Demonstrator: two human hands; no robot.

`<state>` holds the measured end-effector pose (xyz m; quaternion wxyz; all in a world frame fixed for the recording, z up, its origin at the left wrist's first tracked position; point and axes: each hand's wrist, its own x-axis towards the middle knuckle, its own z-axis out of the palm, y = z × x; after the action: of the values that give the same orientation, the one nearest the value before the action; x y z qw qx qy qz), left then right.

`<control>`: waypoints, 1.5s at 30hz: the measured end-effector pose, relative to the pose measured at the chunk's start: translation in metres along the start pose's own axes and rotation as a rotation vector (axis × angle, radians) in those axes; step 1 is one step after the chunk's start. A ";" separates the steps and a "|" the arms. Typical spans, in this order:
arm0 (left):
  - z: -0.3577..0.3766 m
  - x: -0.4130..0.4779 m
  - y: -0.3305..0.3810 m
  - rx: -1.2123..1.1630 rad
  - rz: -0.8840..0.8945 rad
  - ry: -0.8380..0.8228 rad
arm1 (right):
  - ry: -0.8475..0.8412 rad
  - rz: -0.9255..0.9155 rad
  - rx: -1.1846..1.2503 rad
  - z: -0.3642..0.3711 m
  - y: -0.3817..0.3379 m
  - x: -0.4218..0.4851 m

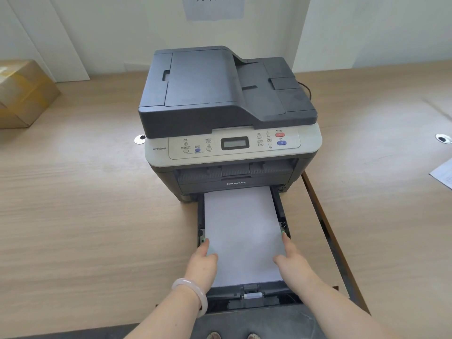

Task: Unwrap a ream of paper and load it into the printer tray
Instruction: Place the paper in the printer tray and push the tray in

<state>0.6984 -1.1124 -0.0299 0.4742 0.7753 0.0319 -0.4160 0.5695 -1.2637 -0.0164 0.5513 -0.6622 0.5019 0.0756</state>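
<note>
A dark grey and white printer [227,113] stands on a wooden desk. Its black paper tray [254,296] is pulled out toward me, over the desk's front edge. A white stack of paper [242,231] lies flat in the tray. My left hand [203,261] grips the stack's left edge, thumb on top, fingers along the side by the green guide tab [202,240]. My right hand [289,259] grips the right edge the same way, fingertip near the right green guide tab [282,232]. A pale bangle circles my left wrist.
A taped cardboard box [23,94] sits at the far left of the desk [85,204]. A printed sheet [444,174] lies at the right edge. Round cable grommets [443,138] sit in the desk. A dark gap [325,231] runs between two desk sections right of the tray.
</note>
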 end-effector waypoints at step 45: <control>-0.085 -0.005 -0.039 1.228 0.520 -0.266 | -0.189 -0.355 -0.900 -0.078 0.055 0.000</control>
<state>0.7304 -1.0245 -0.0368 0.0324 0.8285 -0.4562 -0.3231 0.4932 -1.3209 -0.0227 0.2580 -0.9001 0.2467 0.2496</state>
